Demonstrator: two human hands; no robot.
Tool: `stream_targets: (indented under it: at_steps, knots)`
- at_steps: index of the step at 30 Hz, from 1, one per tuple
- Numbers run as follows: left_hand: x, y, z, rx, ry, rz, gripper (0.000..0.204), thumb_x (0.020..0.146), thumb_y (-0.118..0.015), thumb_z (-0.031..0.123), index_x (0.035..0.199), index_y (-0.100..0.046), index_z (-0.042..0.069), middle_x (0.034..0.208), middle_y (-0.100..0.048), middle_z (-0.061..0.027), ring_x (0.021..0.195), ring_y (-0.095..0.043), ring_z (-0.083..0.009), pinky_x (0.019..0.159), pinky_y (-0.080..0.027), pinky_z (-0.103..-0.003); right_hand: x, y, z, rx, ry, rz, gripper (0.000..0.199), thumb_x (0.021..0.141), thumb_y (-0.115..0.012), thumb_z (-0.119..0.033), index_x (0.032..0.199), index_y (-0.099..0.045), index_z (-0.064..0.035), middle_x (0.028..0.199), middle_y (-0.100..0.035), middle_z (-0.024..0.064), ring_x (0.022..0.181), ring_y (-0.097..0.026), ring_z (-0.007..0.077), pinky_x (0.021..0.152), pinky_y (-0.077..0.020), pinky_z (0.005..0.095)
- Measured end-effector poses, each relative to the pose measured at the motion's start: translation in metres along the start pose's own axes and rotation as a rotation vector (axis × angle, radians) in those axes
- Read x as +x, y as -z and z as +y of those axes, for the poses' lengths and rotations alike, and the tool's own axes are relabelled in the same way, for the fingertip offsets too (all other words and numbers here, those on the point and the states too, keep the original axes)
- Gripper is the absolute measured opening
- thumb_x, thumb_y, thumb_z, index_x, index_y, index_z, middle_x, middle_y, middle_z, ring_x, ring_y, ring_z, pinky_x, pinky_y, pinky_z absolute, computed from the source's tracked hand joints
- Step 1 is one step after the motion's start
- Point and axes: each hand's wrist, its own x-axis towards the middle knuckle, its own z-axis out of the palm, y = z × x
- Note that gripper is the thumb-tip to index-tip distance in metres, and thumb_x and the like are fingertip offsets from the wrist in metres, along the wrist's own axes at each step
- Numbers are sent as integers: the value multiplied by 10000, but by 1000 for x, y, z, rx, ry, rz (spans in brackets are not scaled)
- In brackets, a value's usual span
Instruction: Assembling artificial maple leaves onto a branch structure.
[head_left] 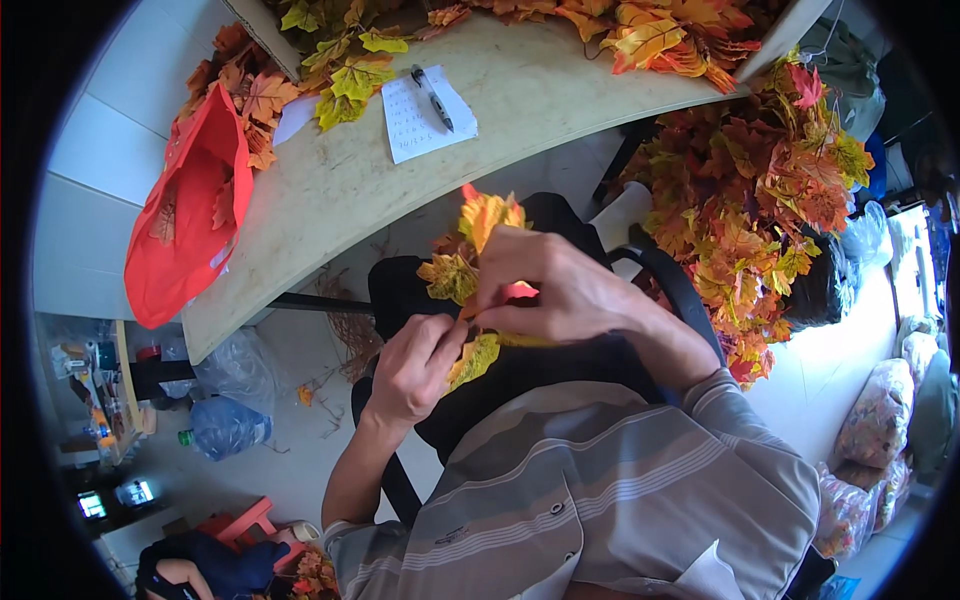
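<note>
A pale tabletop curves across the upper view. Beyond its right edge hangs a big pile of artificial maple leaves, orange, red and yellow. More orange artificial leaves lie along the tabletop's far edge, toward the far right corner. An open red bag with some leaves in it droops over the left edge, above the near left corner. Yellow-green artificial leaves spread near the far left corner. In front of the near edge, over the dark trousers, is a strand of yellow and orange maple leaves. The right hand is nearly closed on it, thumb and fingers bent around a small gap, the tips pinching. The left hand is mostly closed, fingers folded, thumb and forefinger gripping the strand just beside the right fingertips. Left of the tabletop's middle lies a written-on white sheet of paper, with a dark pen resting on it
</note>
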Motion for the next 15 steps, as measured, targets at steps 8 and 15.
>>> stream_targets:
  at_steps: [8,15]
  knots:
    - [-14,-10,-5,10,4,188,219,693,-699,-70,909,-667,-57,882,-585,-126,715,-611,-261,604,-516,-325,-8,-33,37,276,-91,-194,75,688,-684,-22,735,-641,19,779,-635,99,784,-586,246,647,-480,328]
    - [-29,-19,20,-158,626,316,108,785,-726,4,860,-651,-16,760,-621,-77,623,-593,-142,592,-482,-259,-23,-61,28,-23,-37,188,117,634,-653,59,730,-620,0,818,-652,69,820,-588,242,663,-492,335]
